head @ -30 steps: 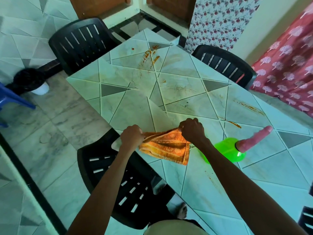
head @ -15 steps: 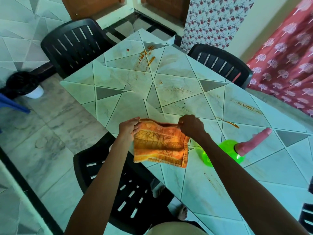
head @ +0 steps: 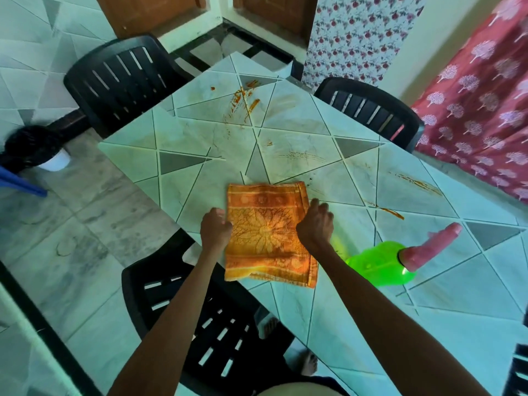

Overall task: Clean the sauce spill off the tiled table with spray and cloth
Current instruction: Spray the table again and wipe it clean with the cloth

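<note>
Orange cloth (head: 268,232) is spread flat on the tiled worktop (head: 328,315) at its near edge, bottom corner slightly overhanging. Left hand (head: 215,230) grips the cloth's left edge, fingers curled closed on it. Right hand (head: 315,222) is at the cloth's right edge, fingers bent down onto the fabric; looks like a pinch, holding the cloth. Spray bottle (head: 400,260), green body with pink head, lies on its side just right of the right forearm, not touching the cloth. Sauce smears (head: 245,100) sit at the far end of the worktop, well apart from the cloth; thinner streaks (head: 417,184) on the right side and a short one (head: 391,211) near the bottle. Black chairs: one (head: 200,318) under the near edge, one (head: 120,78) far left, one (head: 371,110) far right.
</note>
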Available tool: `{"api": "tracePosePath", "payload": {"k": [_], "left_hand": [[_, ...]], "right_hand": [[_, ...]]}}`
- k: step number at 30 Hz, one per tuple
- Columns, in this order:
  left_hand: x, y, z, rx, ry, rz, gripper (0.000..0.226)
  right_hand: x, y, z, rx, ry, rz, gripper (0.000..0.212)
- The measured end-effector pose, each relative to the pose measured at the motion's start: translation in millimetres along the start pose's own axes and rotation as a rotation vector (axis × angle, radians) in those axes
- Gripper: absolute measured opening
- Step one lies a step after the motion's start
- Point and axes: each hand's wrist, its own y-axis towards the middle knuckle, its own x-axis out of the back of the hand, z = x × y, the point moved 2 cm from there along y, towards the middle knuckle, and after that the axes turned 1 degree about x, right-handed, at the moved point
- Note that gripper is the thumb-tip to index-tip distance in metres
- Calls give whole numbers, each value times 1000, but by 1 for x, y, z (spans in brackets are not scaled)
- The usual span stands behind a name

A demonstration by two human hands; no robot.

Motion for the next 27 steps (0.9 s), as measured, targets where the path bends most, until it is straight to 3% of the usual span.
{"api": "tracePosePath", "payload": {"k": [3,6,9,13,16,19,23,27], "left_hand": [[-18,-4,27,63,234,58,37],[-24,-15,25,118,289,35,41],[-17,-22,10,156,197,9,32],[-2,-30,-5,188,-318,-4,19],[19,-33,-10,92,-525,-28,30],[41,-32,-17,-51,-505,-65,32],[68,-39,-39,-262,-356,-170,34],[80,-42,-49,-333,-292,-159,30]], "right_hand": [[-11,-9,-21,-328,115,174,60],[-15,-12,-32,-430,241,175,63],[-16,-10,-36,-400,296,182,44],[-8,-7,-33,-389,588,183,28],[8,-5,-32,-331,807,134,33],[28,-1,-30,-156,955,200,54],[58,5,-19,157,623,102,51],[82,-2,-3,234,278,-73,36]]}}
